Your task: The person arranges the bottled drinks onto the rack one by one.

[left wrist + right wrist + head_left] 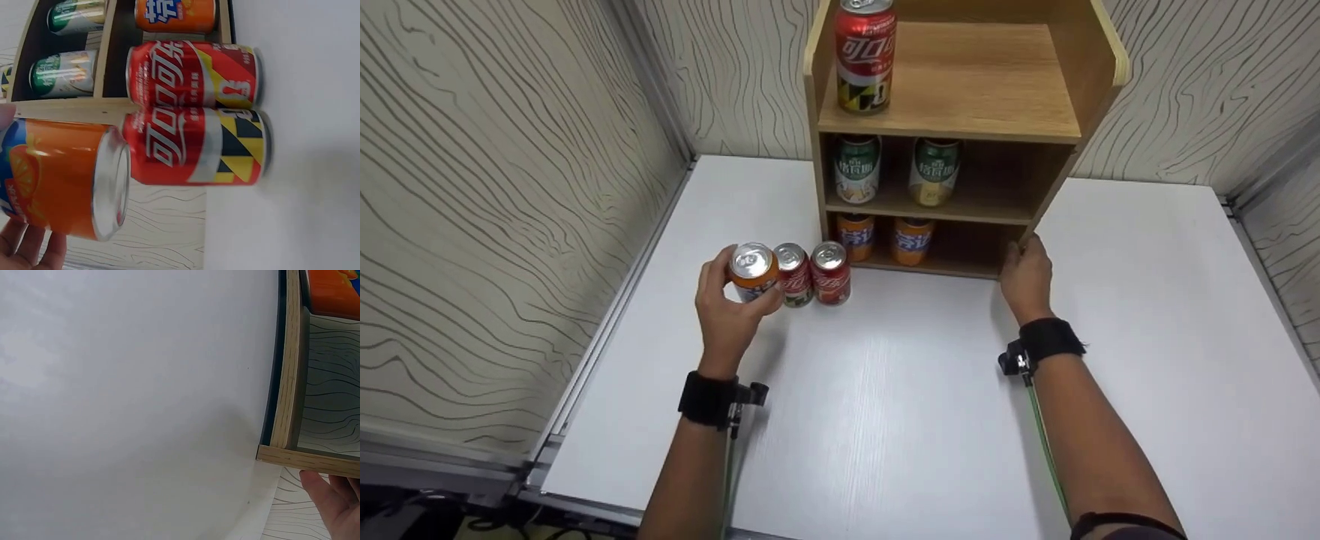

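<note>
My left hand (727, 307) grips an orange soda can (62, 177) round its side, fingers on one side and thumb on the other. The can is lifted clear of the white table, its silver base showing in the left wrist view. Beside it two red cola cans (831, 274) stand upright and close together, just in front of the wooden shelf (945, 75). At the shelf's lower right corner, my right hand (1030, 281) rests against the outside of the side panel (315, 461), its fingertips at the wood.
A red cola can (866, 64) stands on the shelf's top level at the left. Two green-topped cans (934, 172) occupy the middle level, two orange cans (913, 241) the bottom one. Patterned wall panels (472, 187) border the white table (870, 420).
</note>
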The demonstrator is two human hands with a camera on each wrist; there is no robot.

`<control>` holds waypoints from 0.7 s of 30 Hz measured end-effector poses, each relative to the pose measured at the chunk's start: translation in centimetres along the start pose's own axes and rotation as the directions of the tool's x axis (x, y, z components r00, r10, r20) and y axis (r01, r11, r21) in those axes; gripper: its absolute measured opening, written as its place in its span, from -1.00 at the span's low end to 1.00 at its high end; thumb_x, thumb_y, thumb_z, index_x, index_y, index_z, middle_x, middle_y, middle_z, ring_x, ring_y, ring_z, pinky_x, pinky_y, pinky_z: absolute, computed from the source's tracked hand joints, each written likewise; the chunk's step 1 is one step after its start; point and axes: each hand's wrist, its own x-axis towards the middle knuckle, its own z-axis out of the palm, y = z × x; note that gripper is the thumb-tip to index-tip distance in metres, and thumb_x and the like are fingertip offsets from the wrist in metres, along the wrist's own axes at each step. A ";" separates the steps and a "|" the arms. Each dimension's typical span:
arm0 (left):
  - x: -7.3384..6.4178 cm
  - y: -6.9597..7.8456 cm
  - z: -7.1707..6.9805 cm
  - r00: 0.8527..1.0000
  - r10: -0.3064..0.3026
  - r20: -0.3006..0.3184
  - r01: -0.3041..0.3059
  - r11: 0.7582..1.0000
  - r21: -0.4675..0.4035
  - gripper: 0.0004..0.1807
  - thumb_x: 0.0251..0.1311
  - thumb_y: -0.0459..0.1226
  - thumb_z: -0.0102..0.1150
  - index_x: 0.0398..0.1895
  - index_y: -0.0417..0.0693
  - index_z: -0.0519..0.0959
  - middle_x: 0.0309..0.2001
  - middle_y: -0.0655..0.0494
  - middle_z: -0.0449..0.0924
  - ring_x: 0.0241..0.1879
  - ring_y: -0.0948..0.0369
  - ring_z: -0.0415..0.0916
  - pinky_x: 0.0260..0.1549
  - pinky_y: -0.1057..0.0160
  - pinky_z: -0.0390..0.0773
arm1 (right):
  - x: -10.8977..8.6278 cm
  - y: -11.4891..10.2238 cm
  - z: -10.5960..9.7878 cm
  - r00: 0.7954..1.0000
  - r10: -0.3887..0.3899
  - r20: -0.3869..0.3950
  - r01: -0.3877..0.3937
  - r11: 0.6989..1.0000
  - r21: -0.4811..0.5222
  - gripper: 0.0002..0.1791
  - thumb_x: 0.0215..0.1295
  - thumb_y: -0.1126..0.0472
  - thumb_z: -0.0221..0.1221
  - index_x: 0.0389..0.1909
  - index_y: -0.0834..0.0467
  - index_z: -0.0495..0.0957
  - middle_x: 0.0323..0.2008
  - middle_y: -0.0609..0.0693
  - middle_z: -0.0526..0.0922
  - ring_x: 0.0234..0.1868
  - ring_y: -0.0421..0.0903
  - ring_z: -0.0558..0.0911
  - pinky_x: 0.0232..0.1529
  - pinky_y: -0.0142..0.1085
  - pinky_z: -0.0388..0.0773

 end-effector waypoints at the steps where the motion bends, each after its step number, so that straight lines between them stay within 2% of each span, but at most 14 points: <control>1: 0.1 0.2 0.1 1.000 0.003 0.004 -0.003 1.000 -0.003 -0.17 -0.09 -0.28 0.65 0.34 -0.15 0.50 0.06 -0.13 0.57 0.09 0.04 0.58 0.20 -0.06 0.53 | 0.0 0.0 0.0 1.000 0.000 0.001 0.000 1.000 0.001 -0.57 0.69 0.21 -0.17 0.29 0.47 0.38 0.15 0.45 0.57 0.22 0.32 0.57 0.24 0.13 0.47; 8: 0.5 1.7 1.0 0.998 0.042 0.038 -0.042 0.999 -0.004 -0.18 -0.09 -0.29 0.64 0.32 -0.16 0.51 0.06 -0.14 0.57 0.09 0.02 0.61 0.21 -0.09 0.59 | 0.1 0.0 -0.1 1.000 0.016 0.006 -0.016 1.000 0.002 -0.56 0.68 0.22 -0.15 0.33 0.45 0.36 0.21 0.45 0.55 0.31 0.34 0.54 0.32 0.16 0.45; 13: 0.6 2.2 1.7 0.996 0.047 0.071 -0.048 0.999 0.003 -0.19 -0.08 -0.26 0.64 0.32 -0.14 0.50 0.07 -0.12 0.58 0.10 0.03 0.61 0.22 -0.09 0.59 | 0.1 0.1 -0.1 1.000 0.013 0.002 -0.013 1.000 -0.004 -0.57 0.68 0.22 -0.14 0.31 0.46 0.37 0.20 0.46 0.55 0.31 0.35 0.54 0.32 0.17 0.45; 21: 0.7 3.3 2.7 0.992 0.090 0.092 -0.091 0.996 -0.001 -0.18 -0.09 -0.22 0.65 0.31 -0.17 0.50 0.05 -0.14 0.58 0.08 0.02 0.62 0.18 -0.07 0.62 | 0.2 -0.1 -0.2 0.998 0.050 0.047 -0.050 0.999 0.008 -0.51 0.70 0.19 -0.17 0.42 0.42 0.30 0.29 0.41 0.53 0.35 0.29 0.55 0.31 0.11 0.49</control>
